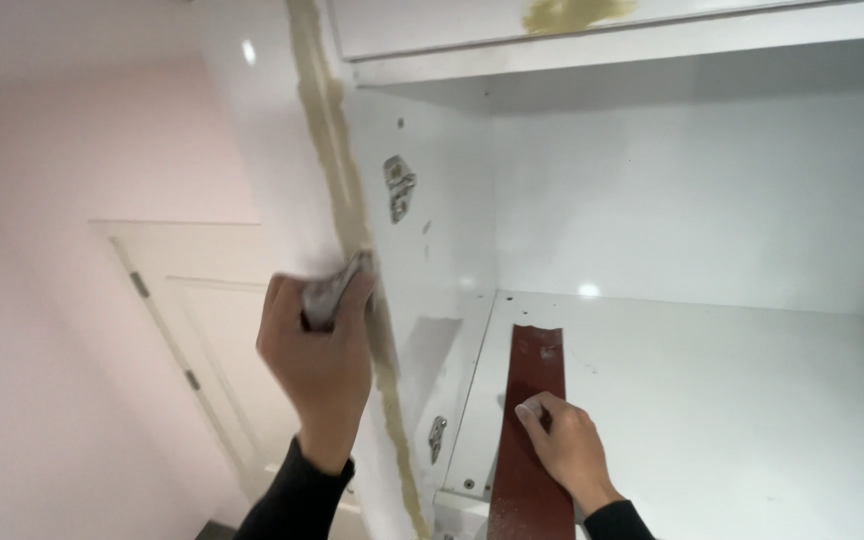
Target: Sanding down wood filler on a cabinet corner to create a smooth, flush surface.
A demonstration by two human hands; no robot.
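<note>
Your left hand is closed around a folded abrasive pad, sanding the filler strip on the cabinet edge, while your right hand, fingers spread flat, presses the reddish sandpaper strip lying beneath it; next, judge pressure evenly downward.

Single head view, close, facing slightly upward into open white cabinet, side panel edge centre-left

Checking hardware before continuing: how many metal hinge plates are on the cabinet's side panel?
2: the upper hinge plate sits high on the side panel, the lower hinge plate near its bottom. More may be out of frame.
</note>
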